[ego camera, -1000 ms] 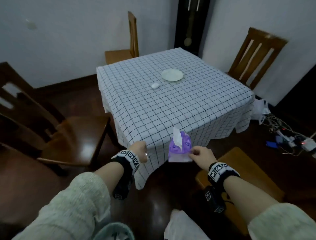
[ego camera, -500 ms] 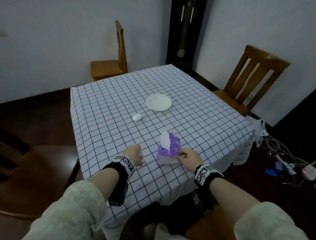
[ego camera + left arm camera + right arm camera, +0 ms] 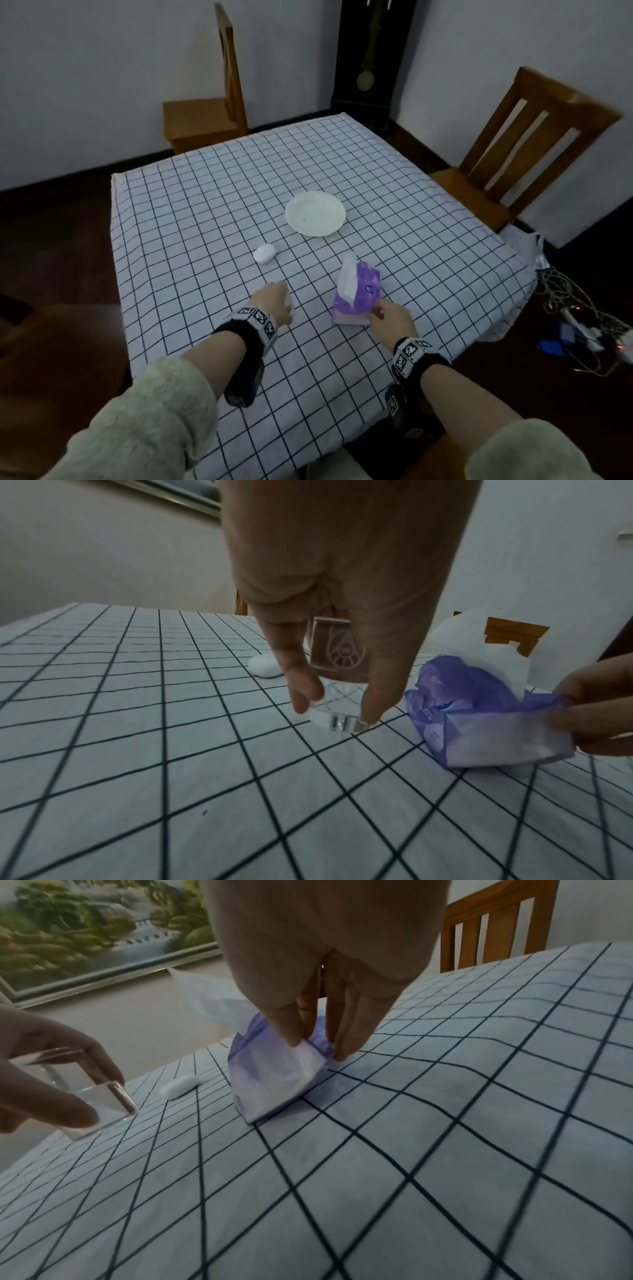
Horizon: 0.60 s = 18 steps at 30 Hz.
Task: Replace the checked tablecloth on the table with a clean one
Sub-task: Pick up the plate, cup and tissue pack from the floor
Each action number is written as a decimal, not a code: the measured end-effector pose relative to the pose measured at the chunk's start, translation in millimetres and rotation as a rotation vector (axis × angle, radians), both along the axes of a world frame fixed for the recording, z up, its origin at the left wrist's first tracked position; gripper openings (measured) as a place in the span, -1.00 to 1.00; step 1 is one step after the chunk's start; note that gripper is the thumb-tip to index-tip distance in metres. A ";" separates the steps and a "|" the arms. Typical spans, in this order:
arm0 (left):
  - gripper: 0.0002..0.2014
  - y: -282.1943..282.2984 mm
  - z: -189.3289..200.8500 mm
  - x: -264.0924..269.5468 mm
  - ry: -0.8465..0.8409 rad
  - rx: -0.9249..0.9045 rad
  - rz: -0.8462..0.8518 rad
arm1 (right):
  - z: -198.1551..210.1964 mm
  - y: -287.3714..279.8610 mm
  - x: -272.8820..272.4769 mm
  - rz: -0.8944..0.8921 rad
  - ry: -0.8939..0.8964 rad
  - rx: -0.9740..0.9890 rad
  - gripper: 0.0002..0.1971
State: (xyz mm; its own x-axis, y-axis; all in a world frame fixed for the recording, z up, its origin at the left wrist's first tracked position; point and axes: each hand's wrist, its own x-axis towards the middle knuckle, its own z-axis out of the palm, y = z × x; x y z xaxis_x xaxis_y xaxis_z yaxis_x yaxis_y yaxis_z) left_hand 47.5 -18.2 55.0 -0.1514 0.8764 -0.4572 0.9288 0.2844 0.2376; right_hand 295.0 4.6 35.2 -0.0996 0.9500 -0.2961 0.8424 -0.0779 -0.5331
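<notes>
Left hand [image 3: 274,301] low over the near half of the desk, fingers curled round a small clear square-sided glass tumbler [image 3: 337,685], base just above or touching the cloth, cannot tell which. Right hand [image 3: 390,317] just beside it, thumb and fingers pinching the near end of a soft purple plastic tissue pack [image 3: 358,291], white tissue sticking up from the top. Pack resting on the white checked tablecloth with thin dark grid lines [image 3: 191,240], spread flat across the whole square desk, edges hanging over every visible side. Farther back on the cloth, a small white oval pebble-like case [image 3: 264,253], apart from both hands, and beyond that a round white ceramic plate [image 3: 315,214] near the middle. Wooden slat-back chair [image 3: 524,137] pulled up at the right side, another wooden chair [image 3: 209,116] against the far wall. Dark tall pendulum clock case [image 3: 368,58] in the far corner. Tangle of cables and a power strip [image 3: 582,329] on the dark floor at right. Framed landscape painting [image 3: 85,928] on the wall in the right wrist view.
</notes>
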 end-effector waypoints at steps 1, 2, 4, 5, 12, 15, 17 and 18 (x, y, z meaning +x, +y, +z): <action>-0.61 10.0 -2.1 0.5 -0.003 0.000 0.000 | -2.2 9.3 0.0 -0.003 -0.011 -0.004 -0.86; -0.63 20.6 -5.1 0.8 -0.006 0.003 0.001 | -4.1 19.3 0.7 -0.003 -0.023 -0.008 -0.86; -0.67 41.6 -10.2 2.4 -0.012 0.001 0.021 | -6.2 40.8 2.2 -0.005 -0.045 -0.018 -0.85; -0.67 51.9 -13.1 3.1 -0.012 -0.010 0.031 | -6.9 51.8 3.3 -0.006 -0.050 -0.024 -0.85; -0.75 112.8 -26.8 8.5 0.040 -0.050 0.024 | -15.5 117.8 8.2 -0.001 -0.060 -0.032 -0.84; -0.79 126.0 -32.3 9.9 0.057 -0.026 0.070 | -21.0 134.5 5.6 -0.006 -0.068 -0.016 -0.82; -0.80 132.0 -36.5 10.0 0.060 -0.028 0.077 | -24.6 140.5 3.1 -0.007 -0.055 -0.019 -0.82; -0.81 133.9 -38.5 9.7 0.059 -0.035 0.085 | -26.5 141.6 2.2 -0.005 -0.036 -0.028 -0.83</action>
State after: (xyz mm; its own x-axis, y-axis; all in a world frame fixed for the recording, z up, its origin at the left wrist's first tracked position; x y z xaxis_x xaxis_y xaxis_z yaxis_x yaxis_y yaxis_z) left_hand 57.2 115.8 16.5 -0.2516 0.8429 -0.4756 0.9132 0.3695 0.1719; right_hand 297.2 146.2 8.6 -0.0835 0.9419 -0.3254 0.8606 -0.0964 -0.5000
